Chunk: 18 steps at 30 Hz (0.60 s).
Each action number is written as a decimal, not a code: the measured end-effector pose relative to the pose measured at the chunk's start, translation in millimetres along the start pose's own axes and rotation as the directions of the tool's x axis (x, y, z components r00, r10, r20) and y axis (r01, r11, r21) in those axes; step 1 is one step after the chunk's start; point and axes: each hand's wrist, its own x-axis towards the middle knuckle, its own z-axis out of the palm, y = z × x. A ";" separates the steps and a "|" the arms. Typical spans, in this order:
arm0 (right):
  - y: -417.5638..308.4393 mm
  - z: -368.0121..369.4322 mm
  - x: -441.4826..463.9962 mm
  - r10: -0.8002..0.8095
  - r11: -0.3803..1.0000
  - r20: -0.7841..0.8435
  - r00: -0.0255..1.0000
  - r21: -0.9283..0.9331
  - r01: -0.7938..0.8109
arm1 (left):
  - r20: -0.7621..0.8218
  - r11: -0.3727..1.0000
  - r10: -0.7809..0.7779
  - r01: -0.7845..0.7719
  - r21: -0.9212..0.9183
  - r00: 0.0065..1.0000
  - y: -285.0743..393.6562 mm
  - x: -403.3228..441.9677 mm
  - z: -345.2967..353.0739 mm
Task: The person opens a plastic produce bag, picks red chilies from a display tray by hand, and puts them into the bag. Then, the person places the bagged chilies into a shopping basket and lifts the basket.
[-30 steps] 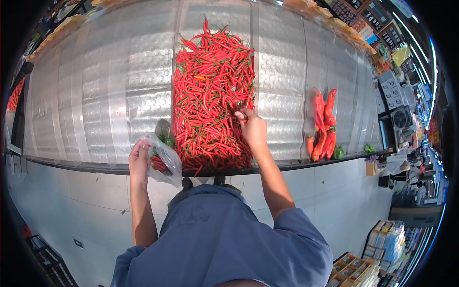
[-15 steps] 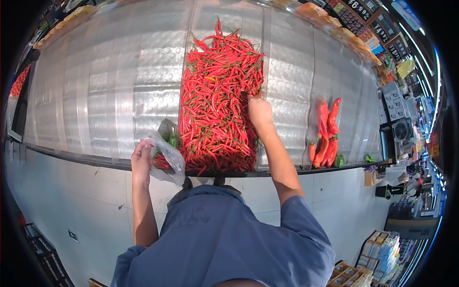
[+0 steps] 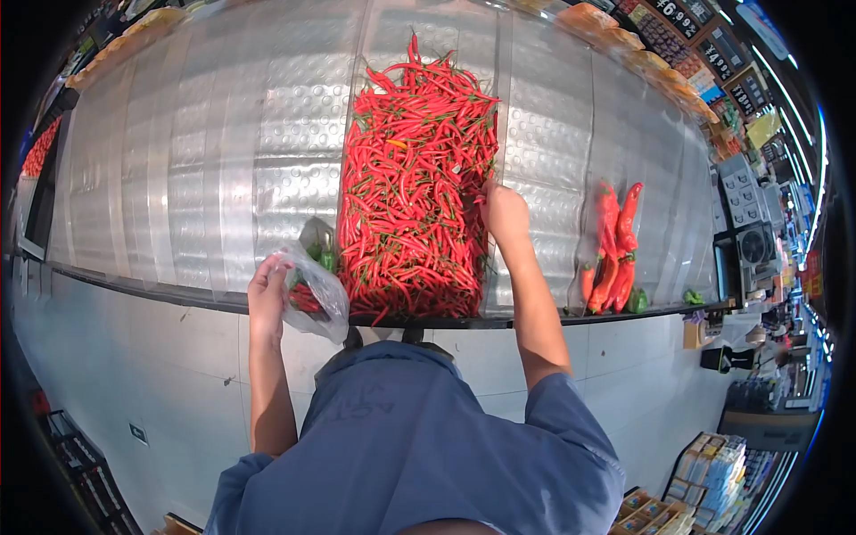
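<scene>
A large heap of thin red chili peppers (image 3: 415, 205) with green stems lies on the display counter. My left hand (image 3: 267, 290) pinches the rim of a clear plastic bag (image 3: 325, 308) at the counter's front edge, left of the heap. Through the film I see red chili peppers (image 3: 306, 299) in the bag. At the heap's right side, my right hand (image 3: 508, 214) is closed, its fingertips against a red chili pepper (image 3: 480, 199); my knuckles partly cover what they pinch. One yellow-orange chili pepper (image 3: 396, 144) shows among the red ones.
Green peppers (image 3: 326, 254) lie behind the plastic bag. Larger red peppers (image 3: 611, 254) lie to the right, with a green pepper (image 3: 637, 300) near them. The silvery counter (image 3: 205, 178) ends in a dark front edge. Price signs (image 3: 673, 16) stand at the far right.
My right hand has drawn back to the right and slightly down, toward the heap's edge. My left hand still grips the bag in nearly the same place.
</scene>
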 end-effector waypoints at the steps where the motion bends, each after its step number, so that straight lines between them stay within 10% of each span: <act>1: 1.1 -0.9 -5.5 -0.001 1.000 0.002 1.000 0.000 0.001 | 0.003 1.000 0.001 -0.001 -0.006 1.000 -0.7 0.7 -0.7; 10: 12.5 -15.9 -42.7 0.160 0.985 0.030 0.987 0.060 -0.161 | 0.006 1.000 -0.008 0.008 0.015 1.000 -2.4 4.9 2.7; 13: 22.0 -12.1 -53.5 0.092 0.907 0.146 0.985 0.396 -0.144 | 0.027 1.000 -0.009 0.009 0.019 1.000 -2.4 5.3 2.7; 15: 13.9 -21.4 -59.4 0.015 0.041 0.718 0.696 0.695 -0.718 | 0.014 1.000 -0.010 0.010 0.018 1.000 -3.9 5.2 4.6; 18: -4.4 -18.8 -73.0 -0.061 -0.262 0.655 0.753 0.718 -0.645 | 0.015 1.000 -0.006 0.005 0.012 1.000 -6.2 7.1 3.3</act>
